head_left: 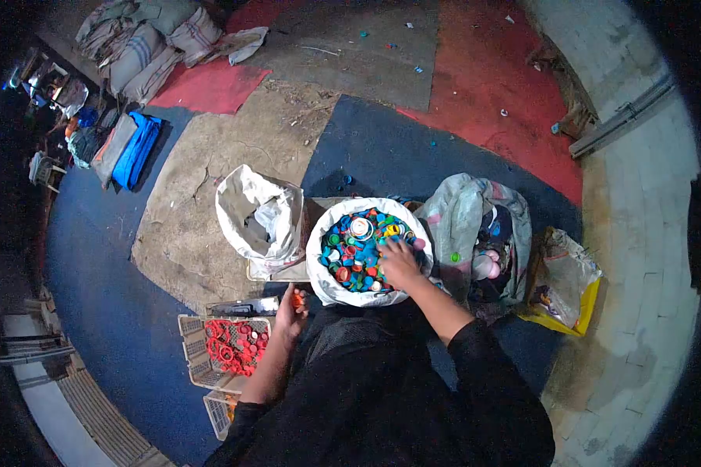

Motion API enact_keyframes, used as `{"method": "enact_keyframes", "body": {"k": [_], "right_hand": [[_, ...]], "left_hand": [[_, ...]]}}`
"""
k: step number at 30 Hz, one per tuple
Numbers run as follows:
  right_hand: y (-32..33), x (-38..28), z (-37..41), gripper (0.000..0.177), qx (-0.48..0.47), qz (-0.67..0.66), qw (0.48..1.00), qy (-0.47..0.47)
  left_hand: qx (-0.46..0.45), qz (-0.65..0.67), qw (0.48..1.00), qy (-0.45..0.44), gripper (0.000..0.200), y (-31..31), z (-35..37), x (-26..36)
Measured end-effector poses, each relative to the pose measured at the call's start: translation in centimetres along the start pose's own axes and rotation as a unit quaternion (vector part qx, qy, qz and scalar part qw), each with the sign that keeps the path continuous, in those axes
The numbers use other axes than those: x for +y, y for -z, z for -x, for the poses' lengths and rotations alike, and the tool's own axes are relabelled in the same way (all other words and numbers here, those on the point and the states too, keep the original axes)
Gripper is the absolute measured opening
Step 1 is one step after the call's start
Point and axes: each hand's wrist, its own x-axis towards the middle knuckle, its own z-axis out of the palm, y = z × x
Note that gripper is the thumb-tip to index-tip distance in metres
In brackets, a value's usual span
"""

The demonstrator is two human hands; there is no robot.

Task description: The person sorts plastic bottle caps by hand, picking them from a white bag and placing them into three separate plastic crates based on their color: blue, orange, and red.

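Note:
A white sack (pixel 316 268) full of mixed bottle caps (pixel 352 253) stands in front of me, its rim rolled down. Over the right part of the caps is my right hand (pixel 398 263), fingers apart and touching them; no cap shows in its grip. A yellow cap (pixel 392 230) lies just beyond its fingertips. My left hand (pixel 290 313) is closed around an orange-red bottle cap (pixel 297 299), low and left of the sack. Below and left of that hand, a beige plastic crate (pixel 197 359) holds many red caps (pixel 237 347).
Left of the caps stands another open white sack (pixel 237 226) with clear plastic inside. At right are a bulging sack (pixel 452 222) and a yellow-edged bag (pixel 588 300). A second crate (pixel 216 414) sits nearer me. Stuffed sacks (pixel 136 58) are piled far left; a wall (pixel 639 335) runs along the right.

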Motion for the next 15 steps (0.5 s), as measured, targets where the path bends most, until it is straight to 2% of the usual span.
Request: {"method": "enact_keyframes", "body": {"k": [1, 4, 7, 8, 9, 11, 12, 15], "right_hand": [[0.9, -0.4, -0.6, 0.027, 0.023, -0.001, 0.999, -0.044], [2.2, -2.4, -2.5, 0.024, 0.123, -0.043, 0.991, -0.042], [-1.2, -4.4, -3.3, 0.021, -0.04, -0.151, 0.988, -0.012], [-5.2, -4.2, -3.3, 0.024, -0.05, -0.173, 0.984, -0.003], [-6.4, -4.2, -3.0, 0.026, -0.032, -0.147, 0.989, -0.011], [-7.1, -4.3, -2.4, 0.029, 0.005, -0.093, 0.995, -0.028], [-7.3, -4.0, -2.4, 0.033, -0.015, -0.061, 0.997, -0.049], [-7.4, -4.4, -2.8, 0.033, -0.01, -0.099, 0.989, -0.109]], "left_hand": [[0.004, -0.001, 1.0, -0.002, 0.027, 0.3, 0.0, 0.0], [0.017, -0.002, 1.0, -0.007, 0.027, 0.6, 0.3, 0.0], [0.027, -0.012, 0.999, -0.013, 0.028, -0.5, 0.9, 0.1], [0.031, -0.022, 0.999, -0.013, 0.028, -0.9, 1.1, 0.3], [0.035, -0.033, 0.999, -0.013, 0.029, -1.2, 1.1, 0.4], [0.04, -0.051, 0.998, -0.011, 0.029, -1.6, 1.3, 0.8], [0.044, -0.06, 0.997, -0.01, 0.028, -1.7, 1.5, 0.9], [0.046, -0.066, 0.997, -0.008, 0.028, -1.7, 1.9, 1.2]]}}
